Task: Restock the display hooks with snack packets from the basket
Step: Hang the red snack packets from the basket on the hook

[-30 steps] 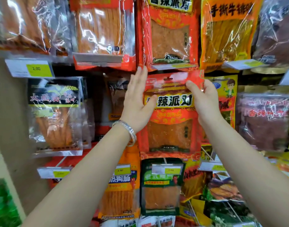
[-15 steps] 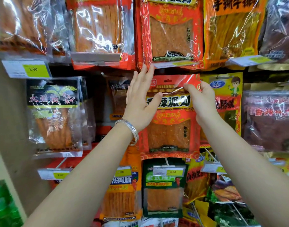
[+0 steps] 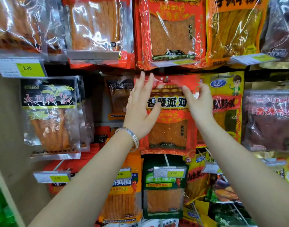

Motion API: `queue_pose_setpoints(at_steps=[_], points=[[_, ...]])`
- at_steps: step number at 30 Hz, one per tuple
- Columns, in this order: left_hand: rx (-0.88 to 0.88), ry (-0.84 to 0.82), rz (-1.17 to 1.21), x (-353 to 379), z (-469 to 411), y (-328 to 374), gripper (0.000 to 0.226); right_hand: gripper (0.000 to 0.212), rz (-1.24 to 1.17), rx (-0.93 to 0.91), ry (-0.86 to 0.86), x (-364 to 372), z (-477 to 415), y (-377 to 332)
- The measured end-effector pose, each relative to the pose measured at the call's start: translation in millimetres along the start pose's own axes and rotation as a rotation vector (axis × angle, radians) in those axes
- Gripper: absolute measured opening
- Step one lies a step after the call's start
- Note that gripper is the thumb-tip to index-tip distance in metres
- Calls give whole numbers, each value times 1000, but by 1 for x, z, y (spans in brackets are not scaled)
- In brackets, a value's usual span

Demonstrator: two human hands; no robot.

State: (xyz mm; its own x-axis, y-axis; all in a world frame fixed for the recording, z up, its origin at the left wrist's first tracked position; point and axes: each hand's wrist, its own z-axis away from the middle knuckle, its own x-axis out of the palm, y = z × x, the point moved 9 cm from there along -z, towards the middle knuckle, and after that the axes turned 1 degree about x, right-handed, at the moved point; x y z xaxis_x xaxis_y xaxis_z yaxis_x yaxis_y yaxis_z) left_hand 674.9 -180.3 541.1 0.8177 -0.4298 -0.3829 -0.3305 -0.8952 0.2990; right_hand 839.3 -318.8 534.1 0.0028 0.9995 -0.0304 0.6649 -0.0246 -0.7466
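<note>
The right hand (image 3: 199, 104) is pinching the top right corner of the red snack packet (image 3: 168, 131), fingers curled over the header. The left hand (image 3: 139, 110) is lying flat along the packet's left edge, fingers straight and pointing up, thumb pressing on the front below the lettering, a silver bracelet (image 3: 133, 135) on its wrist. The packet is hanging upright in the middle row of the rack, and a small metal hook tip (image 3: 166, 78) is showing at the centre of its header.

Moving outward: a matching red packet (image 3: 171, 33) is hanging directly above, a green packet (image 3: 165, 194) directly below, a yellow packet (image 3: 227, 102) just beside on the right, and a black-labelled packet (image 3: 49, 112) well to the left. A yellow price tag (image 3: 26, 68) reading 2.00 is sticking out at upper left, and a plain beige wall (image 3: 4, 128) is edging the rack on that side.

Against a second ago, the header is now sitting level where it was slanting up to the right. The left hand is sitting lower, its fingertips no longer reaching the packet above.
</note>
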Motion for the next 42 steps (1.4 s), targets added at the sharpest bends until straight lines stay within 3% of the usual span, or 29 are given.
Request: queue_pose_setpoints(at_steps=[2,5,9,13,22,28,32,34,37,39,42], points=[[-40,-114,-82,20,16,-21,71,55,59,-58,50,-5,15,11],[-77,-272,-232,45,44,-57,69,63,339,-336,79,-6,48,16],[-33,-396,-518,67,62,-89,88,69,702,-589,-163,26,82,39],[-40,-412,-682,76,55,-109,101,97,967,-537,-350,49,77,65],[-107,-487,-722,88,29,-145,99,98,1120,-334,-408,90,49,88],[-127,-573,-599,85,29,-137,94,76,1078,-214,-493,87,51,70],[-175,-607,-300,64,41,-107,68,45,805,-81,-487,55,69,41],[-192,-509,-176,40,56,-90,55,35,652,-31,-458,34,91,31],[-225,-228,-62,-15,102,-70,28,24,498,31,-476,8,143,35],[-330,-187,0,-35,157,-64,22,19,429,106,-537,-4,192,49],[-595,-275,50,-42,268,-65,22,16,389,249,-667,-15,284,81]])
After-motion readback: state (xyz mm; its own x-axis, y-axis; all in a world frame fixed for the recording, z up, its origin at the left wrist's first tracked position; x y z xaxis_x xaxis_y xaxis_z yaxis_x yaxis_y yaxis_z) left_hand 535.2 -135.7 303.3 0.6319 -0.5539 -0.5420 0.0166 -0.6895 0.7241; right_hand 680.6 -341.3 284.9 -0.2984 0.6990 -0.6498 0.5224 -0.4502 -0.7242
